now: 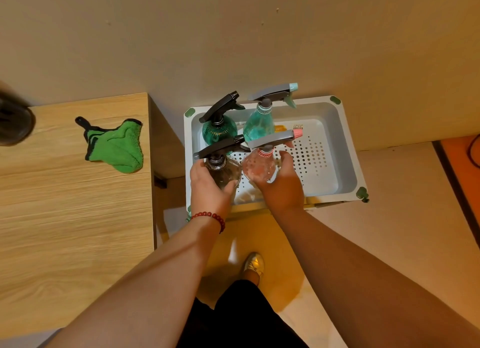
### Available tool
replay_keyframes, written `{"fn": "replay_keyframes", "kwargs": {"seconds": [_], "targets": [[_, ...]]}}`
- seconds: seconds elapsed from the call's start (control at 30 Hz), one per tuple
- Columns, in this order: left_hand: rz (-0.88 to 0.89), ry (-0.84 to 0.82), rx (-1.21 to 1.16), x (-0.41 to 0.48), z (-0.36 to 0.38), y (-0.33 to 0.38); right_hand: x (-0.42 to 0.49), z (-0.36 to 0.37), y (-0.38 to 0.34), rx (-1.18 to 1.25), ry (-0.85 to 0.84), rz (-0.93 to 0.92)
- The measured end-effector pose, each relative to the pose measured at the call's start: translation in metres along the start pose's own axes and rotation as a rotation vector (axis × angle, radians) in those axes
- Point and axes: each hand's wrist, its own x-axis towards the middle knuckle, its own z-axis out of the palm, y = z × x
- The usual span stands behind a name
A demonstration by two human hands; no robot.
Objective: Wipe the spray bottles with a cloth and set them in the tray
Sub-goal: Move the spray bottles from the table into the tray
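Note:
A white perforated tray point(335, 150) with green corner pieces stands against the wall. Two green spray bottles stand at its back left: a dark green one with a black trigger point(219, 129) and a teal one with a grey trigger point(259, 124). My left hand point(207, 184) grips a clear bottle with a black trigger point(226, 168) at the tray's front left. My right hand point(281, 184) grips a clear pink-nozzled bottle with a grey trigger point(259, 166) beside it. The green cloth point(117, 146) lies crumpled on the wooden table.
The wooden table point(70, 218) fills the left side, with a dark object point(14, 121) at its far left edge. The tray sits on a low stand to the table's right. My foot in a shiny shoe point(254, 266) is on the floor below.

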Motion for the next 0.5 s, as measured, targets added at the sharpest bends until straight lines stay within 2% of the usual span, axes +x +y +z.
{"fn": "replay_keyframes", "kwargs": {"seconds": [0.1, 0.27, 0.37, 0.5], "targets": [[-0.005, 0.004, -0.008, -0.004, -0.004, 0.002, -0.009, -0.004, 0.003, -0.068, 0.011, -0.045], [-0.018, -0.029, 0.020, -0.019, -0.017, 0.002, -0.026, -0.009, 0.005, -0.403, 0.124, -0.276], [0.019, -0.050, 0.046, -0.036, -0.030, 0.001, -0.039, -0.014, -0.003, -0.523, 0.143, -0.402], [0.157, -0.167, 0.299, -0.053, -0.051, -0.002, -0.056, -0.013, -0.022, -0.636, 0.084, -0.572]]}}
